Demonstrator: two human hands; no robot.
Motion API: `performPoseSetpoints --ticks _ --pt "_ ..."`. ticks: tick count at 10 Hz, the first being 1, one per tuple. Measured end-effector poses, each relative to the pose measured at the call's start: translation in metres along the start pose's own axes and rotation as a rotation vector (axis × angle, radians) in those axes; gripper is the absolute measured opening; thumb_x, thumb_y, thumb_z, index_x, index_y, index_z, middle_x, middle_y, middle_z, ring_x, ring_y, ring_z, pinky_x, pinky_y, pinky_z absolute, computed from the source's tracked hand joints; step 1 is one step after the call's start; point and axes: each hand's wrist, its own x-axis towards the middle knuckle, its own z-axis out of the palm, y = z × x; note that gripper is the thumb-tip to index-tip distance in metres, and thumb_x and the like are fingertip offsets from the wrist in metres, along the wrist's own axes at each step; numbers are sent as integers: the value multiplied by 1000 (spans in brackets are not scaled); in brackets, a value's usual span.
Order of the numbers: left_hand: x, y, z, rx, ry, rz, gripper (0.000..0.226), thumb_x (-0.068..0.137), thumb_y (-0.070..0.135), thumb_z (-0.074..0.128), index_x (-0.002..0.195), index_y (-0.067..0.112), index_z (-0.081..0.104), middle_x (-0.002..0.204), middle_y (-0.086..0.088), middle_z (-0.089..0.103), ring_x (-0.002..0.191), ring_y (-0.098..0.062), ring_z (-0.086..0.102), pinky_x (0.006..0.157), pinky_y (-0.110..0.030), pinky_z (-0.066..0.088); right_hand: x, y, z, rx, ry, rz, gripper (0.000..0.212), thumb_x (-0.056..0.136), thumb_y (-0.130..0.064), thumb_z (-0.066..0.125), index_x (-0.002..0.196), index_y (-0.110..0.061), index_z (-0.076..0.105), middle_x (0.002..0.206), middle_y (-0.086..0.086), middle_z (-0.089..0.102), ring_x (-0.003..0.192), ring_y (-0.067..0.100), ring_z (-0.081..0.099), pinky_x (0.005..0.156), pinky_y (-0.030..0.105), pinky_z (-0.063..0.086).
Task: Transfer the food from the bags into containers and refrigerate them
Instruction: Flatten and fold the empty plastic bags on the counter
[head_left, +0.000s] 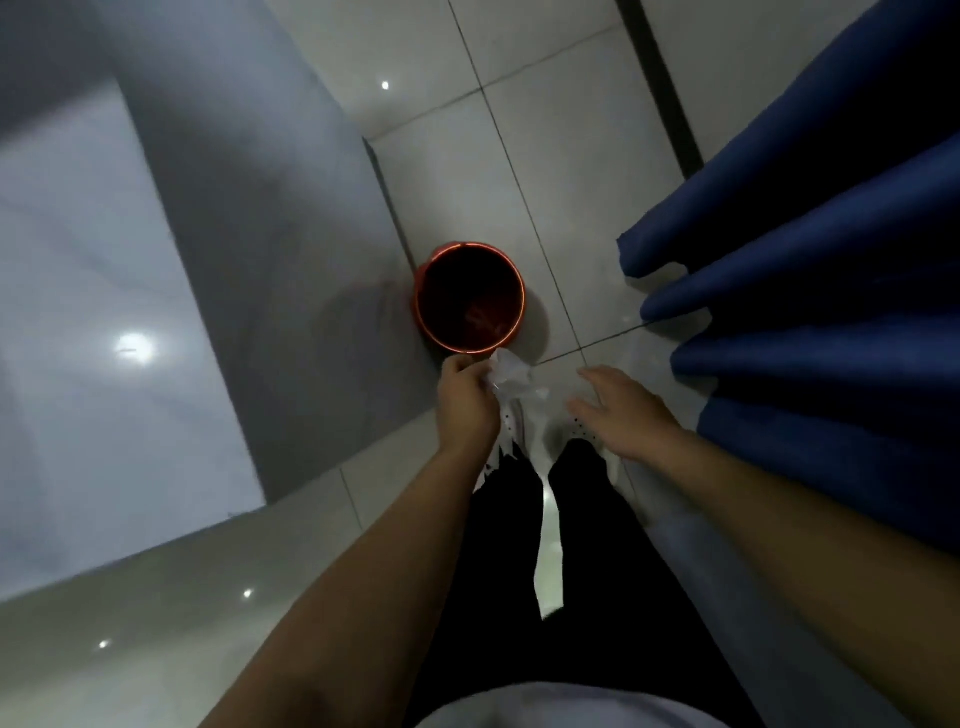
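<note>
The fingers (470, 371) of the left hand (465, 402) are curled tight around a crumpled clear plastic bag (511, 376). The bag looks empty and scrunched up, so it is probably one of the food bags, now just trash. The right hand (621, 410) holds nothing. Its fingers are spread out flat and loose in the air.

Just past the left hand, a red bin (470, 296) stands on the tiled floor (571, 182). The bag hangs close to the near edge of the bin, but it is not over the hole. There is some stuff at the bottom of the bin, too dark to tell what.

To do this step well, I think the left hand should go forward until the bag is right above the middle of the bin. Then the fingers can let go all at once. A light bag can float or stick to the hand, so it helps to go low first.

The person's white shoes (511, 426) are under the hands. A grey cabinet (234, 234) is on the left, and a blue curtain (831, 286) hangs on the right.
</note>
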Motion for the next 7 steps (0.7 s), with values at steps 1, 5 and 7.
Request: performPoseSetpoints --ticks 1,5,7 --pt "72 -26 46 -46 31 -114 24 94 -3 54 111 -1 70 125 -14 50 105 -27 56 84 -17 35 53 31 25 79 -34 159 68 98 -60 43 155 -26 30 159 5 32 138 32 41 113 46 35" --pt "281 -132 151 418 -238 -173 69 96 36 60 156 32 26 164 -18 8 149 -44 14 118 -49 20 186 123 102 212 32 179 60 99 -51 49 152 -27 35 156 0 38 132 24 46 98 30 37" --pt "247 -143 159 540 -504 -227 97 91 46 64 159 36 -4 168 -10 -13 153 -39 -8 122 -55 5 186 129 96 81 -33 168 68 98 -57 47 156 -32 24 163 -4 24 143 26 35 114 38 33"
